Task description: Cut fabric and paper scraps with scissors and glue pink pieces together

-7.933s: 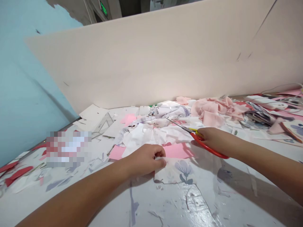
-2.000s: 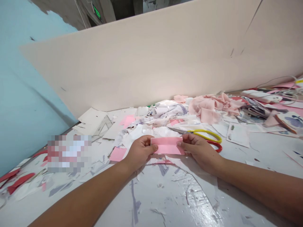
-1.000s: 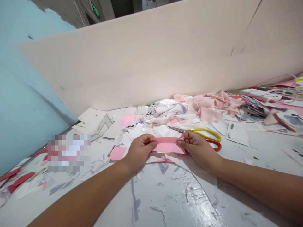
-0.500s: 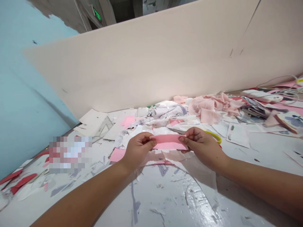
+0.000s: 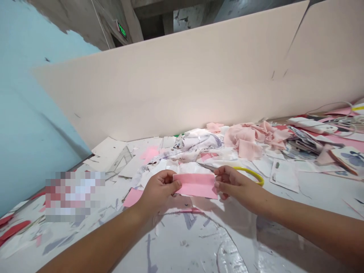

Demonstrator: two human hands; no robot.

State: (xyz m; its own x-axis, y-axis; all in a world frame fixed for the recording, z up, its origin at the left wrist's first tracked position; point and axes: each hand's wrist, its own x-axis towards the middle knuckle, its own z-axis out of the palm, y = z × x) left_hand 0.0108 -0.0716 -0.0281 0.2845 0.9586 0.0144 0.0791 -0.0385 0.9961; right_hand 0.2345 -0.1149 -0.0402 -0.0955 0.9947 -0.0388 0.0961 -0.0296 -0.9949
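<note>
A small rectangular strip of pink paper (image 5: 197, 186) with a crease along its length is held above the table, in front of the scraps. My left hand (image 5: 160, 191) pinches its left end between thumb and bent fingers. At the right end, my right hand (image 5: 234, 187) holds the edge lightly with thumb and fingertips. Scissors with yellow handles (image 5: 251, 173) lie just behind my right hand, which partly hides them. Another piece of pink paper (image 5: 132, 197) rests beside my left wrist.
White and patterned scraps (image 5: 201, 140) lie behind my hands. Crumpled pale pink fabric (image 5: 256, 134) sits farther right. A white power strip (image 5: 313, 124) with cables is at the far right. A cream panel (image 5: 182, 83) rises behind the table. Red scraps (image 5: 14, 232) lie at the left.
The pink paper has flattened out from its bowed shape and shows more of its face. My right thumb has slid outward to the paper's edge. The camera view has shifted slightly.
</note>
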